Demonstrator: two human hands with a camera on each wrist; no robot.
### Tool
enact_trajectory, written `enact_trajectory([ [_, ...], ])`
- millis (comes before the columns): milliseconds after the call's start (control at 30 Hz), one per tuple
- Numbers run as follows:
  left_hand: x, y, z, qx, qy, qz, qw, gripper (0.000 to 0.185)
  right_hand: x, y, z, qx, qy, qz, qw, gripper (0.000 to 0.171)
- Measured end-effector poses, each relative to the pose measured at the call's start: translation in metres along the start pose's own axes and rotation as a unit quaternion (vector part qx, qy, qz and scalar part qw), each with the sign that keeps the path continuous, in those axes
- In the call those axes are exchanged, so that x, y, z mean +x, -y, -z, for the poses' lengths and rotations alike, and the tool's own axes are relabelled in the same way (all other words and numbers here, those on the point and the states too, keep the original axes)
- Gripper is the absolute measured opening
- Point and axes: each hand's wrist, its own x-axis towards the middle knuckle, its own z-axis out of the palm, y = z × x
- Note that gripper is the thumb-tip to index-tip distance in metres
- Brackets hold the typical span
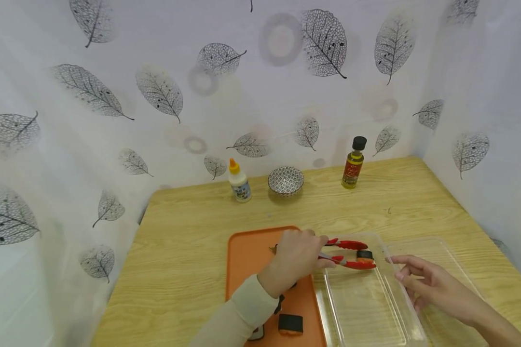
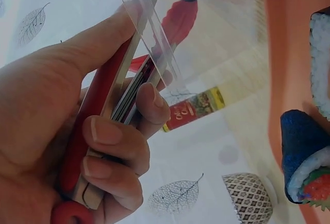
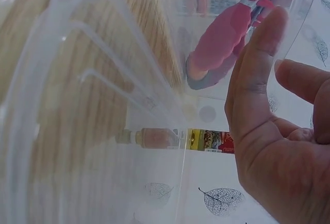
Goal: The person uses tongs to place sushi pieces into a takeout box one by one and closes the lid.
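Note:
My left hand (image 1: 293,258) grips red-handled tongs (image 1: 351,245) in its curled fingers, reaching across the orange tray (image 1: 247,246). Between the red tong tips is a piece of sushi (image 1: 364,255) with a black band and orange topping, over the far part of a clear plastic container (image 1: 360,308). My right hand (image 1: 431,284) is at the container's right wall, its fingers fairly straight and fingertips at the rim. In the right wrist view the red tong tip (image 3: 221,38) shows through the clear wall. A cone-shaped sushi roll (image 2: 304,152) lies on the tray.
Several more sushi pieces (image 1: 290,324) rest on the tray. Along the back stand a white bottle with an orange tip (image 1: 240,185), a patterned bowl (image 1: 285,181) and an oil bottle (image 1: 352,166). Another clear plastic piece (image 1: 434,246) lies right of the container.

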Motion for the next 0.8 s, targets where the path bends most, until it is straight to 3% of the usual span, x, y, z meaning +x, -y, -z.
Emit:
enact_trajectory([
  [167,-0.003,0.006,0.006,-0.083,0.067,0.015,0.9942,0.061,-0.001,0.002,0.001,0.005,0.003,-0.01,1.0,0.046],
  [300,-0.016,0.018,0.013,-0.162,0.062,0.023,0.9846,0.064,-0.001,0.002,0.002,0.014,0.008,-0.01,1.0,0.045],
  [367,-0.027,0.028,0.015,-0.222,0.055,0.023,0.9732,0.065,0.0,0.002,0.002,0.017,0.01,-0.01,1.0,0.045],
  [500,-0.057,0.057,0.011,-0.331,0.041,0.022,0.9425,0.061,0.001,0.001,-0.001,0.016,0.007,-0.013,1.0,0.044],
  [567,-0.075,0.072,0.006,-0.345,0.031,0.034,0.9373,0.062,0.001,0.0,-0.002,0.013,0.004,-0.019,1.0,0.043],
  [700,-0.113,0.097,-0.003,-0.314,0.032,0.086,0.9451,0.073,-0.001,0.0,-0.002,0.001,-0.002,-0.03,1.0,0.041],
  [800,-0.138,0.111,-0.009,-0.322,0.042,0.121,0.9381,0.076,-0.001,0.0,-0.001,-0.011,-0.009,-0.029,0.999,0.042],
])
